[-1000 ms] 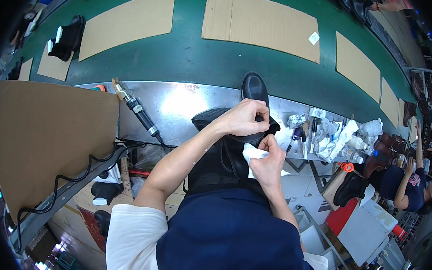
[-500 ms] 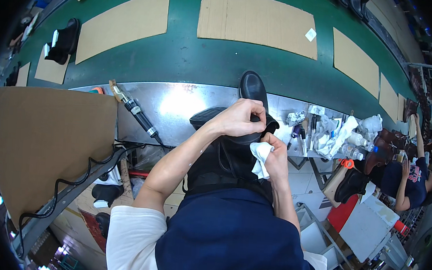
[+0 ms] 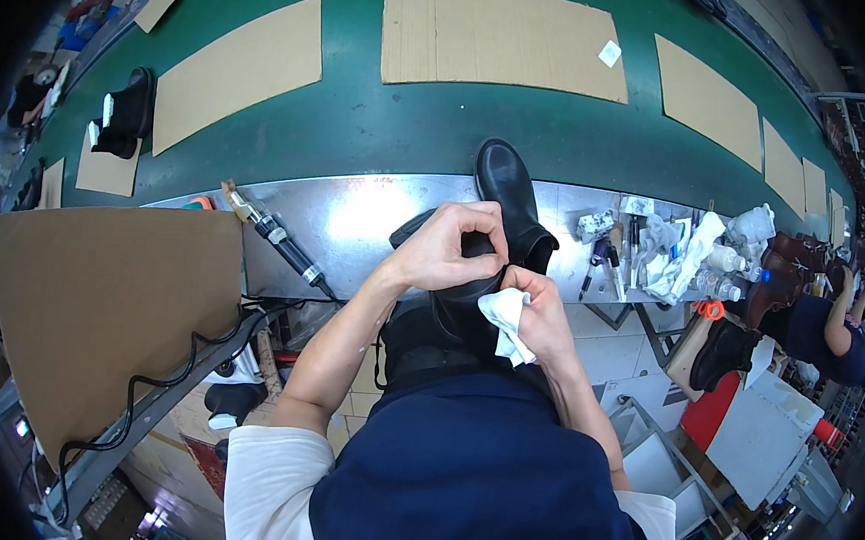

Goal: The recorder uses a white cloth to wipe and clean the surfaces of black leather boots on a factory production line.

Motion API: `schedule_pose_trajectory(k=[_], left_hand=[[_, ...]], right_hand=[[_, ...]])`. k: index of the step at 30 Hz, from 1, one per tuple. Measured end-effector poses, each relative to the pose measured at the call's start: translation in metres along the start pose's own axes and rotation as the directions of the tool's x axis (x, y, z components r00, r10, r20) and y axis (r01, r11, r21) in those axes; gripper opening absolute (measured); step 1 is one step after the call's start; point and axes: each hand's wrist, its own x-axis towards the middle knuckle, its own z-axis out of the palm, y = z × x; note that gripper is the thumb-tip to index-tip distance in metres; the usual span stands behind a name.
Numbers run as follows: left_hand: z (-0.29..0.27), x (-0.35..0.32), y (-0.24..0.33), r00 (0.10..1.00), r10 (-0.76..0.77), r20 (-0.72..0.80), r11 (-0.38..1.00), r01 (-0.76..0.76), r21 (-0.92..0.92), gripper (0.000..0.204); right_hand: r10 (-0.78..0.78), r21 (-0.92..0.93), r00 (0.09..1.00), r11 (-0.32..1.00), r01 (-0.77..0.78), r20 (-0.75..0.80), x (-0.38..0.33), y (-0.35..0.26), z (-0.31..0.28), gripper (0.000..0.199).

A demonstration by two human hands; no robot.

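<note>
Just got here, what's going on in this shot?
A person is working on a dark boot at the bench edge. The left hand is at the boot; the right holds a white cloth, fingertips close to the left's. Another boot sits just beyond. What the fingertips grip is unclear.

Bright overall. Hard white glare off the metal counter (image 3: pixel 361 210), small highlight on the black shoe (image 3: pixel 506 187). Fisheye bends straight edges, corners go black, far background soft.
</note>
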Motion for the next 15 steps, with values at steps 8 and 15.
schedule_pose_trajectory(k=[8,15], left_hand=[[0.0011,-0.0001,-0.0011,1.000,0.017,-0.006,1.000,-0.017,0.020,0.008],[0.0012,-0.0004,-0.0031,0.999,0.047,0.000,0.999,-0.047,0.017,0.009]], right_hand=[[0.021,0.040,1.000,0.999,-0.022,0.021,-0.0014,0.0001,-0.0045,0.016],[-0.038,-0.159,0.999,0.987,0.037,-0.005,-0.0009,0.0027,-0.0016,0.016]])
